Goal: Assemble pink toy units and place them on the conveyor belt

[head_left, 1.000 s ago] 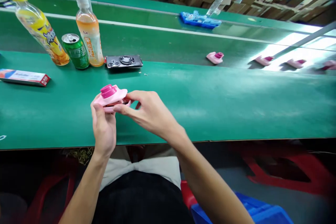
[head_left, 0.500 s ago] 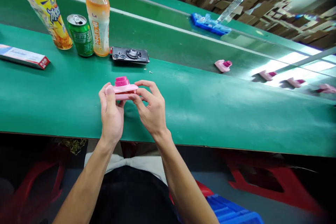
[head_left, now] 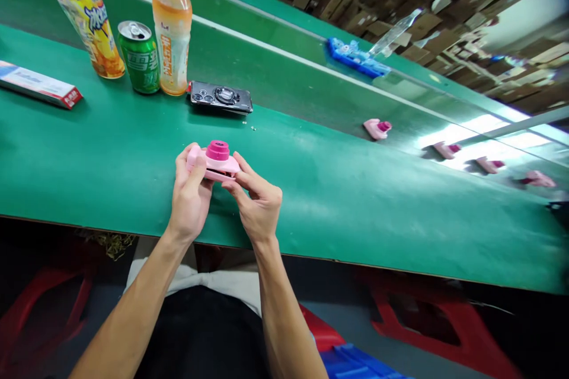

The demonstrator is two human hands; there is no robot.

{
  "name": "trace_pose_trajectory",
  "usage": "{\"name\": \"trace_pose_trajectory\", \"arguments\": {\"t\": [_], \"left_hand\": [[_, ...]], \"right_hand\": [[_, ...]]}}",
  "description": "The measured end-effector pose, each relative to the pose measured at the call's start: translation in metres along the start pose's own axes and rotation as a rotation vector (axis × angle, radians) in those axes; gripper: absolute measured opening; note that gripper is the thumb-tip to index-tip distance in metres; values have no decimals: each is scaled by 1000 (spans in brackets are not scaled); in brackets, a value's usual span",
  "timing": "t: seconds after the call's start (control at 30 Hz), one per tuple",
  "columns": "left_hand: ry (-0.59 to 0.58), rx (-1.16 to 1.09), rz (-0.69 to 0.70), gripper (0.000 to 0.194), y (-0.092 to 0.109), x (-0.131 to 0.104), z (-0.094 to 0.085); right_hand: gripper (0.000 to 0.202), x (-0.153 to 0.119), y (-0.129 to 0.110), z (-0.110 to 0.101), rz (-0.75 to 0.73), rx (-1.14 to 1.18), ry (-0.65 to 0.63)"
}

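A pink toy camera [head_left: 217, 160] with a darker magenta lens is held up over the green table [head_left: 338, 207]. Its front and back shells stand slightly apart, with a dark gap along the near right side. My left hand [head_left: 191, 195] is closed around its left end, thumb on the front shell. At the right end, my right hand [head_left: 258, 201] pinches the casing near the gap with thumb and fingers. What lies inside the gap is too small to make out.
Beyond my hands lie a phone [head_left: 221, 98], an orange drink bottle [head_left: 172, 35], a green can [head_left: 139, 59], a yellow bottle [head_left: 89, 18] and a flat box [head_left: 40, 84]. Several pink camera parts [head_left: 377, 128] sit on the belt, with a blue tray [head_left: 355, 58] farther back.
The toy camera has tilted so that its lens faces up more toward me. My right hand's fingers have shifted on its right end. The whole view has turned slightly.
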State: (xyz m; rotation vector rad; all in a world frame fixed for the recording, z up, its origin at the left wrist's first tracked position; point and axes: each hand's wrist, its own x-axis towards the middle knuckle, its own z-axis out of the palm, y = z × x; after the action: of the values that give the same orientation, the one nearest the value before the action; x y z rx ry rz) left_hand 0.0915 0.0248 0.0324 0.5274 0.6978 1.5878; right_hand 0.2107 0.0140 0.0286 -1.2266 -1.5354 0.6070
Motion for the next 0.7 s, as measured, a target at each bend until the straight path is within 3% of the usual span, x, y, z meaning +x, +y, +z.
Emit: {"name": "trace_pose_trajectory", "arguments": {"t": [0.13,0.27,0.5,0.57,0.63,0.7], "left_hand": [[-38,-32,-95,21,8,-2,-4],[-41,-6,-133,29,10,-7,-9],[3,204,-166,46,-8,-24,-15],[-57,366,-103,46,-14,-29,-17],[-144,611,49,54,-14,-35,-20],[-201,918,238,68,-10,-41,-29]], "right_hand": [[27,-5,7,-7,58,153,3],[42,-2,3,-14,145,277,3],[33,5,-35,-31,290,95,-253],[29,16,-33,-44,323,90,-328],[28,41,-19,-63,301,6,-373],[33,82,5,-87,244,-189,-282]]}}
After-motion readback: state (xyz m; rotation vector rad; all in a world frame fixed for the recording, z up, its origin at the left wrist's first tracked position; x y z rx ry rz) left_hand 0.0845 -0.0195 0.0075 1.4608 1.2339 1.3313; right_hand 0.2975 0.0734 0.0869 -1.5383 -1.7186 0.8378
